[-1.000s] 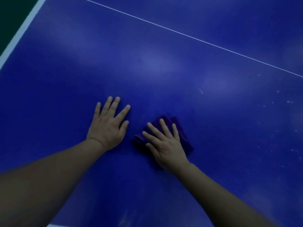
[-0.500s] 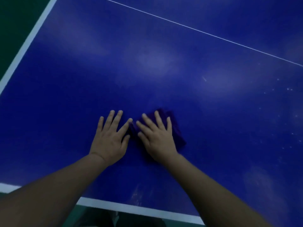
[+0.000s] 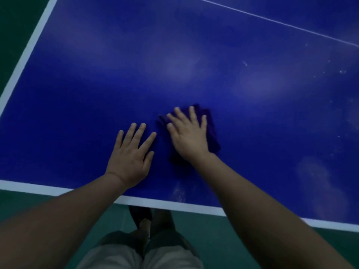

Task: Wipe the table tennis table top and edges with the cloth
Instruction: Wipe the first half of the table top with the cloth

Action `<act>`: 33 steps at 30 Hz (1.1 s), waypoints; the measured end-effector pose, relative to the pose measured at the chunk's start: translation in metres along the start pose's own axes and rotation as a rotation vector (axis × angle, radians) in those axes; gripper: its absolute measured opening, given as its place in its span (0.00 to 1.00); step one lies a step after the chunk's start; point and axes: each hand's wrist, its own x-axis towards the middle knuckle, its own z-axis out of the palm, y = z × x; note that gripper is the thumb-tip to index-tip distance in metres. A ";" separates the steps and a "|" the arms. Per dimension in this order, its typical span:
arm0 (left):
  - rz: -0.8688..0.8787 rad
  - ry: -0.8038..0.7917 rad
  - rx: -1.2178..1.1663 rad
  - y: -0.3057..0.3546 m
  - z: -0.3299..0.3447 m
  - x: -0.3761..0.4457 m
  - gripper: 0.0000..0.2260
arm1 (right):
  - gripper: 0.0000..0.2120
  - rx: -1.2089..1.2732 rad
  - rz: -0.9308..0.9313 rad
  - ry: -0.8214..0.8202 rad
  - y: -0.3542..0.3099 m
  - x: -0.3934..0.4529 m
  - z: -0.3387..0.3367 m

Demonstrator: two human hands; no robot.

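Plainly, the small folded purple cloth [image 3: 210, 131] lay flat on the blue table tennis table top [image 3: 97, 84], a little in from the white near edge stripe [image 3: 174, 205]. The right hand [image 3: 189, 135] pressed down on it with straight, spread fingers; the left hand [image 3: 130, 156], fingers likewise spread, rested on bare surface just beside the cloth. Soft, light and limp, the cloth would likely bunch under a pinch, so flat palm pressure over its middle seemed the best hold.
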 end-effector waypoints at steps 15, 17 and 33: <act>0.084 -0.014 -0.069 -0.022 0.004 -0.052 0.31 | 0.22 0.244 0.153 -0.013 -0.023 -0.054 0.012; 0.100 -0.003 -0.055 -0.026 0.004 -0.058 0.30 | 0.24 0.184 0.044 -0.007 -0.051 -0.082 0.030; 0.032 0.004 -0.021 -0.021 0.012 -0.066 0.30 | 0.25 -0.031 0.291 0.035 -0.041 -0.083 0.037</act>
